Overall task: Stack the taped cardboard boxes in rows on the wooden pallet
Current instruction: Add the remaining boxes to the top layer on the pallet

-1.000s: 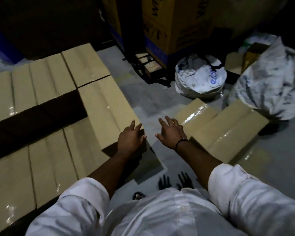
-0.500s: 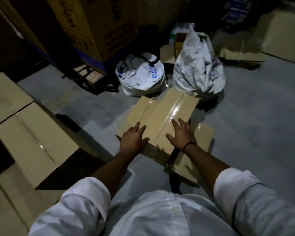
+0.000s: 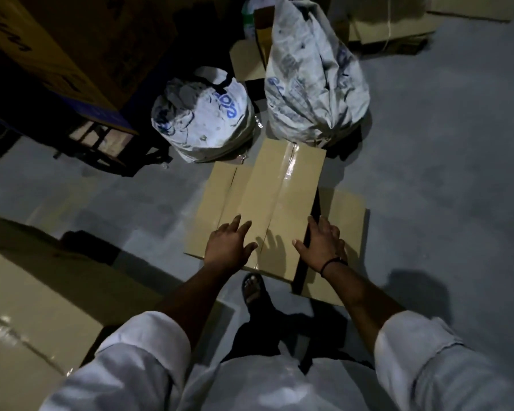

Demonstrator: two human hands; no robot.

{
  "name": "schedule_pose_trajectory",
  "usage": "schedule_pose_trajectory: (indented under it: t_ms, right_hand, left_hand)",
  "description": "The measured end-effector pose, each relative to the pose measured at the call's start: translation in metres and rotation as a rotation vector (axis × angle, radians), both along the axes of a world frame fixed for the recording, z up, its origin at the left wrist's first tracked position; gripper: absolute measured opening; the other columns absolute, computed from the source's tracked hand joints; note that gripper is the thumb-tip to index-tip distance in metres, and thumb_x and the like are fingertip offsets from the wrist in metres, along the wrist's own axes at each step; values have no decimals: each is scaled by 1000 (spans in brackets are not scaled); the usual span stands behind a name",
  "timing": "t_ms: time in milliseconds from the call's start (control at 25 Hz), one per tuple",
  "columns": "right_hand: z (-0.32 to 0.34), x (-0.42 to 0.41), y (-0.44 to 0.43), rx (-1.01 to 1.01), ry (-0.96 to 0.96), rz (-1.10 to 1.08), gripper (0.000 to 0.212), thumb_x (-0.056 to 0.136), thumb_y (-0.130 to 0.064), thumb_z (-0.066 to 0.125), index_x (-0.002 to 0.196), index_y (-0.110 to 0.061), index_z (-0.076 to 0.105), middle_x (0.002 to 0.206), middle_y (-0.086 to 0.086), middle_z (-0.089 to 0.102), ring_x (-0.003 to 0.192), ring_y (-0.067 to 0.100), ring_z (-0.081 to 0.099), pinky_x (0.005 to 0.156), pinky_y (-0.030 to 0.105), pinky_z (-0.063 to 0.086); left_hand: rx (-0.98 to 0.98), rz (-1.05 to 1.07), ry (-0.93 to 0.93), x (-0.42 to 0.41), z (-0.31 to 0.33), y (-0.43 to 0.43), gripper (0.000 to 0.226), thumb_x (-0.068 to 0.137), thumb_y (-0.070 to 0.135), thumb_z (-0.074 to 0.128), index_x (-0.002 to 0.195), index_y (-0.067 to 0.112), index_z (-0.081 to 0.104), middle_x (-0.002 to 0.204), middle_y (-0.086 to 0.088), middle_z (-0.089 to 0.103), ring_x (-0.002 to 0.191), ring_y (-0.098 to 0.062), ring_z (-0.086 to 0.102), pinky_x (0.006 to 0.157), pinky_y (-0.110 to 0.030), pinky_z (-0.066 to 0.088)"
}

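Observation:
A taped cardboard box [image 3: 282,197] lies on the grey floor in front of me, on top of other boxes, with clear tape shining along its middle seam. My left hand [image 3: 227,247] hovers with spread fingers over its near left corner. My right hand [image 3: 321,246] reaches with fingers extended over its near right edge. Neither hand holds anything. A lower box [image 3: 346,221] shows to the right under it. Boxes stacked earlier [image 3: 27,310] fill the lower left; the pallet under them is hidden.
Two white printed sacks [image 3: 202,114] [image 3: 312,81] stand just behind the box. Large yellow cartons [image 3: 72,48] on a wooden pallet [image 3: 101,140] rise at the far left. Flattened cardboard [image 3: 398,25] lies at the far right. My sandalled foot [image 3: 252,287] stands near the box.
I have turned right, away from the stacked rows, and stepped closer to the loose boxes. Both hands have moved from the stack's edge to over the top box.

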State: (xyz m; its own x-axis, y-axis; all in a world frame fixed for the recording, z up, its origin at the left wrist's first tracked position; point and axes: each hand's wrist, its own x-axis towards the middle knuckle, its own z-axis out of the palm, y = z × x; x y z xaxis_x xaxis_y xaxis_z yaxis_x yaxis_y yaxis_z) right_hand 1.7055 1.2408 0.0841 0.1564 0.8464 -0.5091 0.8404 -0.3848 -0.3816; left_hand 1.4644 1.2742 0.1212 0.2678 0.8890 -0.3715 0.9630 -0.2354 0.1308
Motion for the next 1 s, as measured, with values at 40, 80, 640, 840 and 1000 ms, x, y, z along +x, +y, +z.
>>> schedule_pose_trajectory:
  t_ms: [40, 80, 640, 840, 1000]
  right_hand:
    - [-12, -3, 7, -23, 4, -23, 84, 97, -59, 53, 163, -25, 14, 171, 8, 6, 152, 38, 13, 121, 53, 25]
    - [-24, -7, 16, -46, 9, -49, 84, 97, -60, 52, 163, -25, 13, 171, 8, 6, 152, 39, 12, 121, 53, 24]
    - [-168, -36, 142, -55, 52, -314, 101, 88, -62, 67, 162, -43, 1, 164, -7, -35, 153, 42, 6, 120, 56, 25]
    - [-130, -27, 138, -13, 3, -322, 99, 86, -72, 61, 163, -43, 6, 166, -9, -26, 149, 42, 14, 118, 55, 27]
    - [-47, -24, 125, 76, -140, -246, 99, 82, -83, 52, 163, -40, 13, 170, -2, -7, 142, 44, 27, 116, 54, 31]
  left_hand:
    - [-19, -3, -10, -1, -12, 15, 69, 100, 59, 50, 159, 28, 32, 169, -4, 25, 144, -34, 40, 112, -45, 39]
    - [-37, -4, -21, -1, -24, 31, 69, 100, 58, 51, 159, 28, 33, 168, -4, 25, 144, -33, 40, 112, -45, 39]
    - [-276, -1, -309, 14, -204, 193, 97, 80, 40, 86, 160, 36, 29, 170, -4, -18, 145, -46, 33, 112, -54, 44]
    - [-259, -84, -285, 25, -161, 174, 93, 85, 61, 73, 160, 43, 21, 169, 3, -22, 143, -54, 28, 108, -60, 44]
    - [-193, -34, -284, 27, -85, 137, 84, 88, 74, 53, 160, 43, 22, 172, 2, -6, 136, -53, 40, 103, -53, 48]
